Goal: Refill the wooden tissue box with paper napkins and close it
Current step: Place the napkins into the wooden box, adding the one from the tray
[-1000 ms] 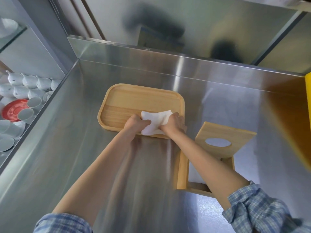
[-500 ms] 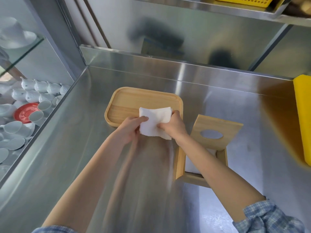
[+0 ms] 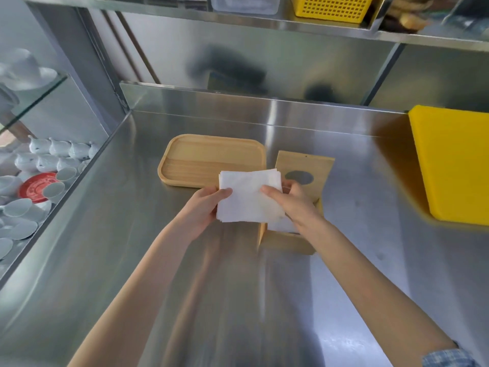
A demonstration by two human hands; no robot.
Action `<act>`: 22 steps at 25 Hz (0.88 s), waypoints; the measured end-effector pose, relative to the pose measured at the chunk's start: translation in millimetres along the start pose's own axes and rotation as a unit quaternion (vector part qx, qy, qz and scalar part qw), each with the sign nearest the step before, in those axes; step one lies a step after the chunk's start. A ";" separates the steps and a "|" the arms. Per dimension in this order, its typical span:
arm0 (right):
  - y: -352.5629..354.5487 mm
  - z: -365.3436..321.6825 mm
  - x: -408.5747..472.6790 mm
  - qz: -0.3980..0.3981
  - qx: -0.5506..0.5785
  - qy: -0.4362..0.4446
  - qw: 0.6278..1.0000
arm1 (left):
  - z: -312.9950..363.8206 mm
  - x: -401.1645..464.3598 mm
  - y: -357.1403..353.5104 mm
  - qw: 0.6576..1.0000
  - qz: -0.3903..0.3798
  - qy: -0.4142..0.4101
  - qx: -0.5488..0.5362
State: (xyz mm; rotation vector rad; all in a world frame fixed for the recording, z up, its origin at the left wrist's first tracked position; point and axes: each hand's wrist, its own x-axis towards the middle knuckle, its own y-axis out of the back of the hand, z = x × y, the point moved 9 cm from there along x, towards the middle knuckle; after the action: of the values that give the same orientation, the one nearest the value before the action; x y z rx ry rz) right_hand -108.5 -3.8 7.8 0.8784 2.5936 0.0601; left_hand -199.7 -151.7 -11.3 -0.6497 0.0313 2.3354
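A stack of white paper napkins [image 3: 248, 198] is held flat above the steel counter, just left of the wooden tissue box [image 3: 289, 242]. My left hand [image 3: 205, 207] grips the stack's left edge and my right hand [image 3: 293, 202] grips its right edge, thumb on top. The box stands open, its hinged lid [image 3: 304, 168] with an oval hole tilted up behind my right hand. Some white napkins [image 3: 281, 225] show inside the box. An empty wooden tray [image 3: 211, 157] lies behind the stack.
A yellow board [image 3: 452, 165] lies at the counter's right. White cups and a red saucer [image 3: 38, 185] sit on a lower shelf at left. A steel shelf overhead carries a yellow basket [image 3: 332, 6]. A steel backsplash [image 3: 238, 102] bounds the rear.
Both hands lifted the napkin stack off the wooden tray and carried it right and toward me, up to the open box. The view has tilted upward.
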 end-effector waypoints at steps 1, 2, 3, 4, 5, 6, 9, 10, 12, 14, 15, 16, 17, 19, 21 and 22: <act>7.0 4.2 -4.3 0.007 0.001 -0.002 1.000 | -1.7 -4.2 -6.5 1.000 -0.002 -0.002 0.004; 14.3 8.3 -8.3 0.013 0.000 -0.002 1.000 | -4.0 -6.7 -11.9 1.000 -0.002 -0.003 0.010; 21.8 10.1 -13.6 0.019 -0.005 0.001 1.000 | -6.2 -9.7 -18.0 1.000 -0.004 -0.001 0.018; 28.7 14.6 -16.3 0.017 -0.003 0.003 1.000 | -8.0 -12.2 -24.9 1.000 -0.011 0.000 0.028; 34.2 17.2 -21.3 0.013 0.003 0.005 1.000 | -9.3 -14.8 -31.7 0.999 -0.020 -0.001 0.037; 40.9 19.9 -25.5 0.016 0.008 0.005 1.000 | -10.3 -16.5 -39.0 0.998 -0.030 -0.005 0.047; 61.8 27.3 -31.6 0.046 -0.016 0.016 0.999 | -11.9 -18.8 -53.3 0.996 -0.035 -0.010 0.083; 66.8 27.2 -33.1 0.053 -0.029 0.025 0.998 | -12.2 -18.0 -56.3 0.995 -0.030 -0.012 0.098; 76.7 28.2 -35.1 0.065 -0.066 0.040 0.995 | -10.9 -16.6 -63.2 0.990 -0.019 -0.016 0.136; 86.6 24.9 -36.9 0.087 -0.141 0.061 0.984 | -8.5 -12.8 -67.0 0.983 0.001 -0.022 0.183; 90.8 21.8 -37.4 0.100 -0.177 0.071 0.977 | -6.6 -10.3 -68.5 0.979 0.012 -0.025 0.203; 94.8 19.9 -36.0 0.108 -0.202 0.077 0.970 | -4.6 -7.2 -71.2 0.975 0.019 -0.029 0.217; 98.1 17.5 -34.7 0.115 -0.224 0.080 0.964 | -3.2 -4.0 -74.2 0.972 0.024 -0.032 0.230; 102.6 12.6 -29.9 0.128 -0.270 0.082 0.951 | 0.8 1.5 -79.4 0.957 0.042 -0.043 0.283; 104.7 9.4 -23.2 0.135 -0.330 0.081 0.931 | 7.9 5.6 -84.2 0.925 0.071 -0.063 0.367; 103.5 7.2 -20.3 0.136 -0.370 0.081 0.915 | 11.4 7.2 -85.8 0.907 0.086 -0.073 0.407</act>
State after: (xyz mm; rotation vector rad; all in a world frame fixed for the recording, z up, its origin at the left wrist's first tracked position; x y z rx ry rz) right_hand -31.5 66.5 25.6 0.9340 2.2528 1.1490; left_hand -154.4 -80.4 8.6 -0.0470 0.9705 2.2373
